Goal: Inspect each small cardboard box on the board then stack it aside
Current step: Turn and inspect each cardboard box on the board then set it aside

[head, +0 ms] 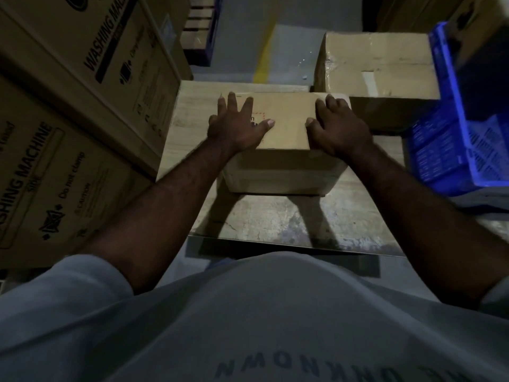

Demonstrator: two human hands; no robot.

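View from above, looking down a person's chest and two bare forearms in a dim storeroom. A small plain brown cardboard box (286, 128), closed, with a faint red dashed mark on its top, sits on a pale, scuffed wooden board (275, 221), toward the board's far half.

The task seems to be in its inspection step for this box, which has not yet been lifted off the board or set aside. No stack of small boxes can be seen, so how many are already done cannot be judged. This is the only small box in sight on the board.

The left hand (237, 125) lies flat on the left part of the box's top, fingers straight and spread wide, thumb reaching toward the middle. It presses or steadies and grips nothing. The right hand (340, 130) covers the top's right edge, thumb lying on the top and fingers reaching the far right corner. Whether those fingers hook over the edge or only rest there cannot be told.

Just beyond the right hand sits a larger tape-sealed brown carton (377, 64). A blue slatted plastic crate (451, 144) stands at the right. Tall washing machine cartons (82, 106) are stacked at the left, close to the board.
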